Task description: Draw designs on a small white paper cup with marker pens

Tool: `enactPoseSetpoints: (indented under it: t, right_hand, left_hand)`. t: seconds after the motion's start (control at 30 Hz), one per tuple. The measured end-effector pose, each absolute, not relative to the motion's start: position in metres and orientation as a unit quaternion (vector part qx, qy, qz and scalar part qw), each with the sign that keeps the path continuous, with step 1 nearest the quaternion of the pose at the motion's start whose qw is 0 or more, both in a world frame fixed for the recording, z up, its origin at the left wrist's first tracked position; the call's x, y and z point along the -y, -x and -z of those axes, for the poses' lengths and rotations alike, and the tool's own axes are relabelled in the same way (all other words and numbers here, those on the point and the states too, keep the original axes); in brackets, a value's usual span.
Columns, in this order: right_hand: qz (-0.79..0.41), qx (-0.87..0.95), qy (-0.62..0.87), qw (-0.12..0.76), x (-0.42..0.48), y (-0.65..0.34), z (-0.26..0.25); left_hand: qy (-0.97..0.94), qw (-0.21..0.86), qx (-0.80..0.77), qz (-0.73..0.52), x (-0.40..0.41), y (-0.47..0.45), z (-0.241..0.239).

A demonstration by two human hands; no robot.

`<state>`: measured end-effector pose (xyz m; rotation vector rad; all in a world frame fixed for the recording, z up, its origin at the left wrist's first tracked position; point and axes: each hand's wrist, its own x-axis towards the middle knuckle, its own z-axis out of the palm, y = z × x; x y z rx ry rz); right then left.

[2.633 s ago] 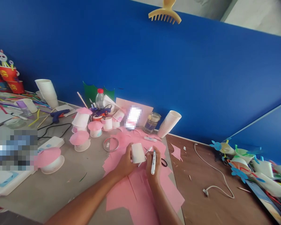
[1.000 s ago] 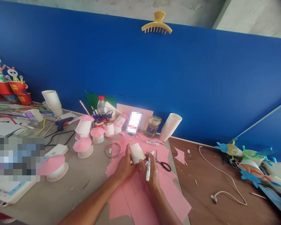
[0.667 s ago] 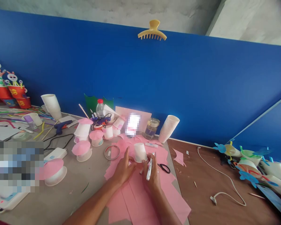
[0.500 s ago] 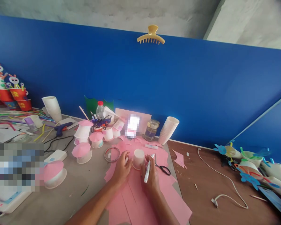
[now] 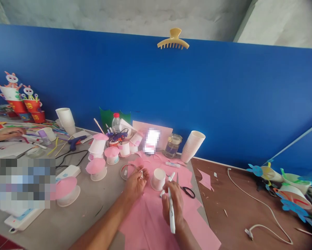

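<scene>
A small white paper cup [image 5: 159, 178] with a flared rim stands upside down on pink paper sheets [image 5: 145, 222]. My right hand [image 5: 176, 203], just right of the cup, is closed around a white marker [image 5: 172, 217]. Beside those fingers shows another white, pen-like piece [image 5: 171, 176], partly hidden. On the cup's left, my left hand [image 5: 136, 180] has its fingers curled around a small white piece [image 5: 141, 174], whose kind I cannot make out. Black-handled scissors [image 5: 188, 192] lie right of my right hand. A roll of tape [image 5: 125, 172] is partly behind my left hand.
Several cups with pink paper tops [image 5: 95, 168] stand at the left. Farther back are a bright phone [image 5: 151, 140], a lidded glass jar [image 5: 173, 146] and stacked paper cups [image 5: 193, 146]. A glue gun [image 5: 76, 141] and another person's hand [image 5: 8, 133] are at far left.
My right hand has drawn back from the cup, and the marker now points more steeply toward me. My left hand has moved slightly away from the cup. The view has shifted a little left.
</scene>
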<state>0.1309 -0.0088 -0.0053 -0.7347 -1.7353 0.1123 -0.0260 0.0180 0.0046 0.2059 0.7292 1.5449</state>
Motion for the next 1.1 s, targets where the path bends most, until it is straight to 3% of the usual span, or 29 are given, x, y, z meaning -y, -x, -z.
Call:
enactPoseSetpoints:
  t: [0.13,0.3,0.6,1.1]
  right_hand:
    - [-0.024,0.816,0.239,0.527,0.021,-0.116,0.002]
    - [-0.044,0.790,0.265,0.551,0.021,-0.107,0.003]
    - [-0.075,0.839,0.192,0.503,0.023,-0.110,-0.001]
    - [-0.067,0.845,0.217,0.484,0.021,-0.106,0.004]
  left_hand:
    - [-0.065,0.669,-0.266,-0.691,-0.020,0.029,0.004]
    - [-0.095,0.689,-0.226,-0.681,-0.019,0.026,0.009]
    - [-0.153,0.668,-0.256,-0.682,-0.011,0.015,-0.005]
    - [-0.136,0.677,-0.262,-0.675,-0.008,0.015,-0.009]
